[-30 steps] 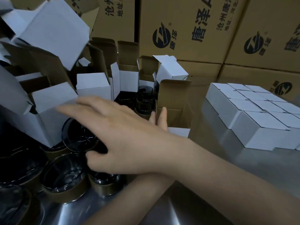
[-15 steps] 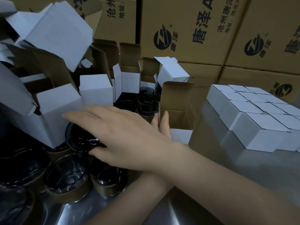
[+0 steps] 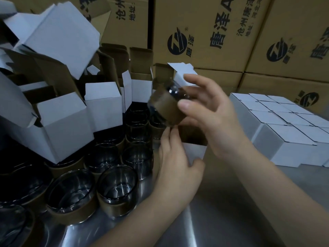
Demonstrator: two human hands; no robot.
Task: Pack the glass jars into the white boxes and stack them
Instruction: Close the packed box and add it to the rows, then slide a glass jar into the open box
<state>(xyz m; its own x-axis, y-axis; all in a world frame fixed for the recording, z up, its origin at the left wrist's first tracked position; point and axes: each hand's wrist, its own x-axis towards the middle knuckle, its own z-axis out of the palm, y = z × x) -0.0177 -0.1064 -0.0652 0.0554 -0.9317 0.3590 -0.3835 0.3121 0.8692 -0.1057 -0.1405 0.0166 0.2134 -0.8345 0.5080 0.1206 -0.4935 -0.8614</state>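
head view, right hand (image 3: 211, 113): wrapped round a glass jar (image 3: 165, 106) by its brown band, thumb on the near side, fingers over the far side; jar's tipped sideways up in the air, I'd guess so it can be turned mouth-up and dropped in

head view, left hand (image 3: 175, 163): clamped on the near-left wall of the open white box (image 3: 195, 152), fingers up at the rim, looks like it's just steadying the thing so it doesn't slide on the table (image 3: 222, 211)

where the jar is: right above that open box, not in yet, a bit left of the opening

spare jars (image 3: 115, 189): bunched on the near left of the table, mouths up, touching each other, easy reach for the next grab

empty boxes (image 3: 103, 104): piled far left with flaps open, some leaning on the jars

packed boxes (image 3: 284, 125): shut and lined up tight in a block on the right, one layer so far as I can tell

cartons (image 3: 204, 32): brown, stacked along the far side
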